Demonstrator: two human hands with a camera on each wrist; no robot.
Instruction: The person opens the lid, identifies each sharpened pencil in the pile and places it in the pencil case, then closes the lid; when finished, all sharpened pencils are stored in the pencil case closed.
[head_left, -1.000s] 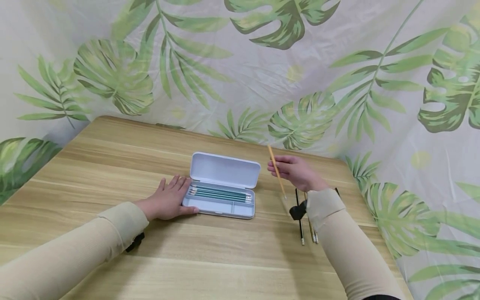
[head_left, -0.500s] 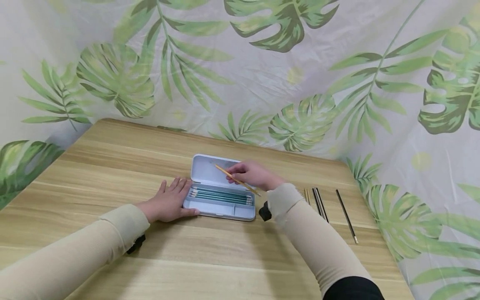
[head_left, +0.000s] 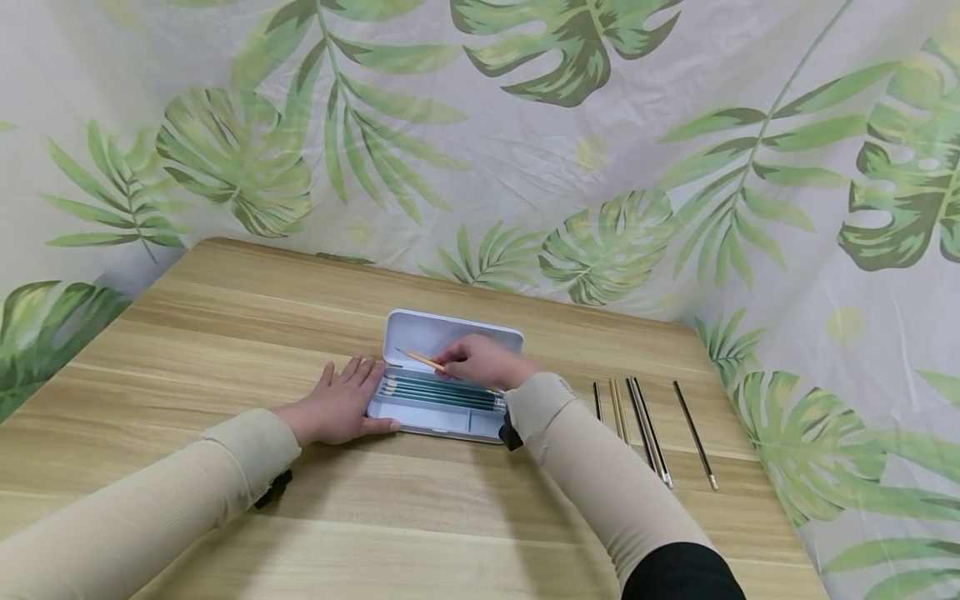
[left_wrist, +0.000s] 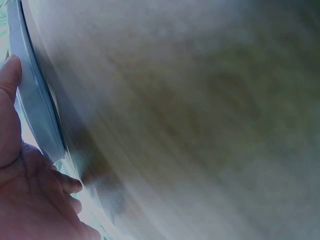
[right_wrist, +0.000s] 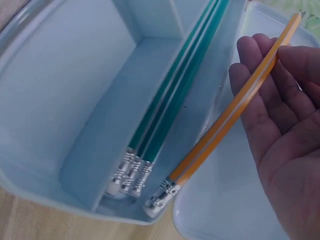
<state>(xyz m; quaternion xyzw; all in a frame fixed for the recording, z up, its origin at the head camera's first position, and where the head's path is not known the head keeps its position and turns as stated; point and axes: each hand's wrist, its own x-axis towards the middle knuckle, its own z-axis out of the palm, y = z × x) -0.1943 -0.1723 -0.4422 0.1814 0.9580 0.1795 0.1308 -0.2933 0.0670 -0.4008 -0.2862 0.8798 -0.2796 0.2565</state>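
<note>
A light blue pencil case (head_left: 422, 420) lies with its lid (head_left: 417, 327) raised at the back. Several green pencils (head_left: 442, 395) lie side by side in its long rear compartment. My right hand (head_left: 483, 360) pinches a yellow pencil (right_wrist: 235, 107) between thumb and fingers, over that compartment. In the right wrist view, its eraser end is low beside the green pencils' erasers, while the point tilts up toward the lid side. My left hand (head_left: 341, 404) rests at the left end of the case, fingers spread, thumb (left_wrist: 10, 75) along its front edge.
Right of the case, on the wooden table (head_left: 450, 517), lie a black pencil (head_left: 597, 400), two tan pencils (head_left: 619, 410), a black pair (head_left: 649, 429) and a separate black pencil (head_left: 696, 435). A leaf-patterned cloth (head_left: 510, 167) hangs behind the table.
My right hand has carried the yellow pencil leftward from beside the loose pencils to over the case, lowering it. My left hand has stayed in place.
</note>
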